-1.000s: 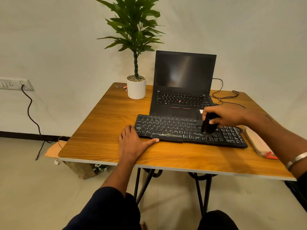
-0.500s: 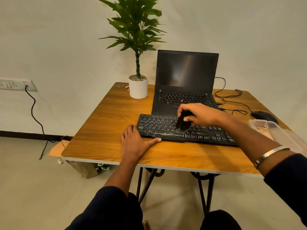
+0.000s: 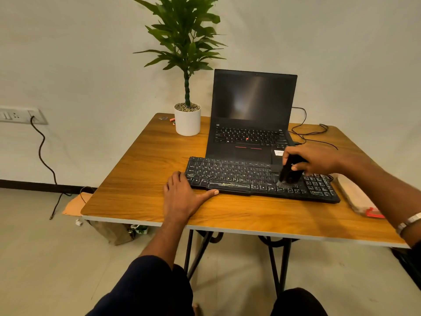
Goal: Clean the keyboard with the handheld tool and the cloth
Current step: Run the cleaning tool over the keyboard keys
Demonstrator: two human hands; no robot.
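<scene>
Keyboard (image 3: 262,179) lies along the tabletop's (image 3: 141,169) near edge, before the laptop (image 3: 252,124). Left hand (image 3: 184,197), fingers flat, braces its corner; right hand (image 3: 312,161) grips the handheld tool (image 3: 288,172), bristles seemingly on the keys.

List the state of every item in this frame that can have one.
Laptop: lid open, screen dark.
Keyboard: flat on the table, dusty.
Handheld brush: gripped, bristles down on the keys.
Right hand: grips the brush.
Left hand: flat, bracing the keyboard's left end.
Wall socket: cable plugged in.
</scene>
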